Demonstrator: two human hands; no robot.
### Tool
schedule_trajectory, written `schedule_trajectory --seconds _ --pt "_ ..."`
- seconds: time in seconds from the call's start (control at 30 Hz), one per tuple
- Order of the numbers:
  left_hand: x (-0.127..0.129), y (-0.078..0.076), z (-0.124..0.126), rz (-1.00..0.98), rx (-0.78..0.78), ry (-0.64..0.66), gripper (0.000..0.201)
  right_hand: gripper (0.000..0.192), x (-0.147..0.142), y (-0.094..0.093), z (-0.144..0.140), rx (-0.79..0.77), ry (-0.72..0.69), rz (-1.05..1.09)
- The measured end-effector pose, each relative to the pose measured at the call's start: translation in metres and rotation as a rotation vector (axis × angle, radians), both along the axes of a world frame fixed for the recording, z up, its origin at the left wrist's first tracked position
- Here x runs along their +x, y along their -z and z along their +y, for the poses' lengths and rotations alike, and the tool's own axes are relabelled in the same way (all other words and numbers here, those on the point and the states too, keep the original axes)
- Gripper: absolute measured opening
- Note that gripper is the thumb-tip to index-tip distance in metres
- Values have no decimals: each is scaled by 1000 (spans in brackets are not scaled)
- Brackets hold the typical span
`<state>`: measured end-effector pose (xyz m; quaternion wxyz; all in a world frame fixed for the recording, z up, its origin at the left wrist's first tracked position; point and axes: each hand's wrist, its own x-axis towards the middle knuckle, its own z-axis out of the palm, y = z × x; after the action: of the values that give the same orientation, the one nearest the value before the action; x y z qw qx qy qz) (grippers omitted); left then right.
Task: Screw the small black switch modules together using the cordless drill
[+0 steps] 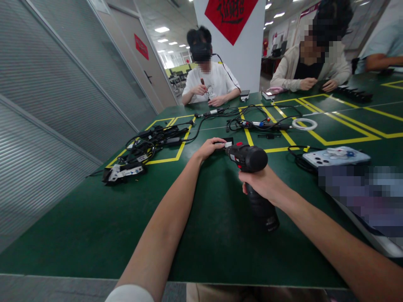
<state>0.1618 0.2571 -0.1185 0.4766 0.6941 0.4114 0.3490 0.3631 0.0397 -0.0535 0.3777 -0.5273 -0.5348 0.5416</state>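
My right hand grips the handle of a black cordless drill with red trim, held over the green table. The drill's nose points left at a small black part lying on the table. My left hand rests on that small part, fingers curled over its near edge, right beside the drill's tip. Both forearms reach in from the bottom of the view.
A pile of black cables and parts lies at left. More cables and tools, a white ring and a phone lie ahead and right. Two people sit at the far side, a third arm at far right.
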Motion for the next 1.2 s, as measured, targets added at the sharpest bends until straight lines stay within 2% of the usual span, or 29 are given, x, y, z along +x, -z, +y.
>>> schedule_trajectory --seconds 0.37,0.83,1.2 --pt "-1 2 2 31 58 -15 39 3 0 -5 -1 -18 14 -13" --pt "-1 1 1 24 10 -13 41 3 1 -4 -1 -26 9 -15" --pt "0 -2 -2 56 38 -31 41 3 2 -5 -2 -20 0 -10"
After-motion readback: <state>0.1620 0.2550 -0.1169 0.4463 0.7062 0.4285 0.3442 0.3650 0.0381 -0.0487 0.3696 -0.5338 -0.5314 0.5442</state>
